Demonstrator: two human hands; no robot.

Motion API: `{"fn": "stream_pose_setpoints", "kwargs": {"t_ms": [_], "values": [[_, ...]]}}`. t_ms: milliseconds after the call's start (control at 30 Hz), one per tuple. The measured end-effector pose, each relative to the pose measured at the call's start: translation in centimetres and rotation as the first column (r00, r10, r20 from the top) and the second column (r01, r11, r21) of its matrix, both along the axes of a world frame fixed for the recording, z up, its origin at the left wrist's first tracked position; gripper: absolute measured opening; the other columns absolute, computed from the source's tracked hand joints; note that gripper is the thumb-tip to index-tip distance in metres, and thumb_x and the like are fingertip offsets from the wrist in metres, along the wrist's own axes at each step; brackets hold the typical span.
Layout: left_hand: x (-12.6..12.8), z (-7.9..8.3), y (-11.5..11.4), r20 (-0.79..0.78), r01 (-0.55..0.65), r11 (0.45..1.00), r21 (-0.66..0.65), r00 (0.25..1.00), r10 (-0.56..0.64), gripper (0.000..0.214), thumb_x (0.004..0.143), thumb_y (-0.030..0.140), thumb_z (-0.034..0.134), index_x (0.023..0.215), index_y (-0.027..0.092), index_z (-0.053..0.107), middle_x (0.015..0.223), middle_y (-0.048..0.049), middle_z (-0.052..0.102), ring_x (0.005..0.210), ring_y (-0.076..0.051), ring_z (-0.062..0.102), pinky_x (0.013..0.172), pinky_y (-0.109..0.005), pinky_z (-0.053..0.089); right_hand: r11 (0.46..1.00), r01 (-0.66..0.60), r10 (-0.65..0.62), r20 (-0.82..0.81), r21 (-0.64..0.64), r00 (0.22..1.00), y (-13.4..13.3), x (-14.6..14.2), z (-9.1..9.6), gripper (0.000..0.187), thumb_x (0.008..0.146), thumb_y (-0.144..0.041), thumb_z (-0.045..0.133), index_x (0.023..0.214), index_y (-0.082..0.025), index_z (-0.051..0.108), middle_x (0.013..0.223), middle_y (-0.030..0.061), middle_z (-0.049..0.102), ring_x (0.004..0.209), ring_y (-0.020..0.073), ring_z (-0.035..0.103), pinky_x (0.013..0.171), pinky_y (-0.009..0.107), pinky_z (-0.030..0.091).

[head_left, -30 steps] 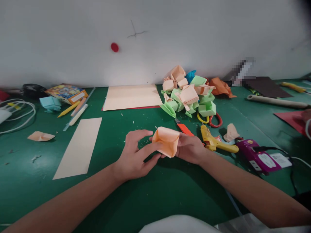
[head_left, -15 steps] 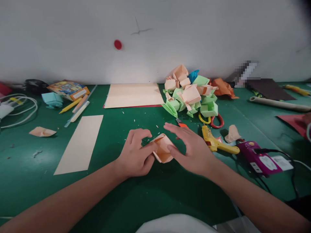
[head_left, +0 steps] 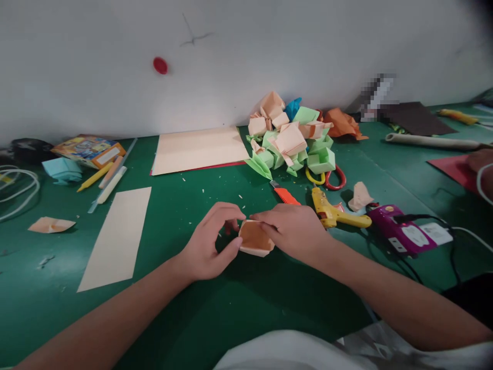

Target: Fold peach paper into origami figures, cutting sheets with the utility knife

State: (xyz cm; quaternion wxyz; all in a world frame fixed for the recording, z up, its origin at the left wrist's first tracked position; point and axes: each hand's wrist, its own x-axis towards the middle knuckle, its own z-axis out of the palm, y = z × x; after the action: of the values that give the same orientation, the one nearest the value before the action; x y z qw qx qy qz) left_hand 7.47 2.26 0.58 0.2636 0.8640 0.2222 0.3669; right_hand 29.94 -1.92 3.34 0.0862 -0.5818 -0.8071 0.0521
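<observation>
A small peach folded paper box [head_left: 256, 237] is between my hands, its hollow side facing me. My left hand [head_left: 213, 241] is curved at the box's left side, thumb against the near left edge and fingertips at the far left corner. On the right, my right hand [head_left: 295, 234] grips the far right rim, with its thumb reaching over the opening. The right fingers partly hide that side of the box. Just beyond my right hand lies an orange utility knife [head_left: 287, 196]. A yellow glue gun [head_left: 327, 208] rests to the right of it.
A pile of folded paper pieces [head_left: 290, 141] stands by the wall, with scissors [head_left: 336, 178] before it. Left are a cream paper strip [head_left: 117, 236] and markers [head_left: 111, 185]. A purple power strip [head_left: 400, 231] with cables sits right. A person's hand [head_left: 481, 167] shows at the right edge.
The paper box has been turned, its opening now tilted toward me. My right fingers have closed onto its rim, and my left index finger has come out of it. The view has shifted slightly.
</observation>
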Motion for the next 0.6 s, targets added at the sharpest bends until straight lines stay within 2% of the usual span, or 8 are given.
{"fn": "stream_pose_setpoints", "kwargs": {"t_ms": [67,133,233,367,467,600], "values": [[0.5,0.7,0.2,-0.063,-0.043,0.994,-0.099,0.997,0.037,0.023,0.094,0.027,0.058,0.116,0.021,0.059,0.109,-0.0073,0.063,0.080,-0.014,0.060,0.068,-0.028,0.053,1.000,-0.015,0.014,0.059,0.003,0.998,-0.1,-0.1,0.1,0.032,0.102,-0.029,0.047,0.113,-0.031,0.077,0.091,0.0018,0.079,0.084,0.0194,0.069,0.058,0.029,0.031],[1.2,1.5,0.4,-0.163,-0.092,0.989,-0.115,0.984,0.073,0.013,0.094,0.030,0.060,0.101,0.021,0.066,0.097,-0.0035,0.067,0.075,-0.013,0.061,0.064,-0.025,0.050,1.000,-0.011,0.013,0.099,-0.015,0.995,-0.2,-0.2,0.3,0.032,0.101,-0.028,0.047,0.114,-0.031,0.077,0.088,0.0032,0.078,0.082,0.0198,0.069,0.056,0.029,0.028],[2.0,2.3,0.5,-0.274,-0.135,0.988,-0.079,0.956,0.109,0.011,0.094,0.024,0.058,0.090,0.021,0.069,0.090,-0.0008,0.069,0.074,-0.012,0.062,0.064,-0.023,0.048,0.998,-0.001,0.008,0.110,-0.065,0.994,-0.1,-0.3,0.5,0.033,0.099,-0.024,0.048,0.116,-0.032,0.076,0.090,0.0033,0.078,0.082,0.0193,0.069,0.055,0.030,0.025],[2.1,2.8,0.6,-0.382,-0.132,0.991,0.037,0.914,0.136,0.016,0.095,0.023,0.056,0.089,0.021,0.071,0.092,-0.0010,0.072,0.082,-0.014,0.066,0.068,-0.024,0.047,0.997,0.023,-0.018,0.072,-0.071,0.997,0.1,-0.2,0.3,0.031,0.099,-0.026,0.049,0.108,-0.032,0.078,0.091,0.0025,0.078,0.084,0.0191,0.068,0.055,0.030,0.025],[2.0,3.1,0.5,-0.433,-0.140,0.988,0.059,0.888,0.152,0.019,0.094,0.023,0.055,0.085,0.021,0.072,0.087,-0.0005,0.072,0.077,-0.014,0.066,0.063,-0.025,0.045,0.997,0.023,-0.016,0.093,-0.079,0.996,0.3,-0.4,0.6,0.024,0.092,-0.022,0.054,0.095,-0.027,0.078,0.090,0.0031,0.077,0.088,0.0203,0.068,0.055,0.030,0.025],[2.1,3.5,0.2,-0.448,-0.165,0.985,0.038,0.879,0.165,0.020,0.089,0.018,0.055,0.078,0.020,0.071,0.081,-0.0002,0.071,0.072,-0.013,0.064,0.060,-0.025,0.044,0.987,-0.027,0.055,0.175,-0.161,0.983,1.0,-1.1,2.1,0.015,0.086,-0.016,0.058,0.082,-0.021,0.072,0.088,0.0054,0.076,0.091,0.0225,0.067,0.055,0.029,0.027]]}}
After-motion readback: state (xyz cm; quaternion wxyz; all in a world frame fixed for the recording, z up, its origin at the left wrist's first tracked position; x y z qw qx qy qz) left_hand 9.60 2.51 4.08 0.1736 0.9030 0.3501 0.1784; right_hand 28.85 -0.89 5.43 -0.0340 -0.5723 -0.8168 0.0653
